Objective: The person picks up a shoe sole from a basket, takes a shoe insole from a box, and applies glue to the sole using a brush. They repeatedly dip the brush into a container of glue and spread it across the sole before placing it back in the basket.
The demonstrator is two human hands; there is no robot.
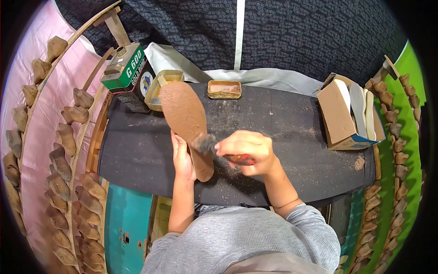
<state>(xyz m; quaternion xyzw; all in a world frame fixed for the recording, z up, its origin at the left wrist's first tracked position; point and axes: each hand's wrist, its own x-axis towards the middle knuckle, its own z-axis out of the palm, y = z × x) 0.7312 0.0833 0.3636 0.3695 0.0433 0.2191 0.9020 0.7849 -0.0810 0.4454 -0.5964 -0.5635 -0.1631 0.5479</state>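
Observation:
A brown shoe sole [184, 109] is held up over the table, its long side running from upper left to lower right. My left hand [181, 157] grips it along its left edge near the narrow middle, fingers behind it. My right hand [248, 150] is closed around the dark and red handle of a brush [207, 143]. The brush's grey head is blurred by motion and overlaps the right edge of the sole at mid-length. Small rough specks show on the sole's face.
A dark cloth-covered table [283, 150] is strewn with brown crumbs. At its back stand a green glue can [130, 75], a yellowish tub [175, 75] and a small tray [224, 90]. A cardboard box [340, 114] holds pale soles on the right. Racks of wooden shoe lasts [59, 162] flank both sides.

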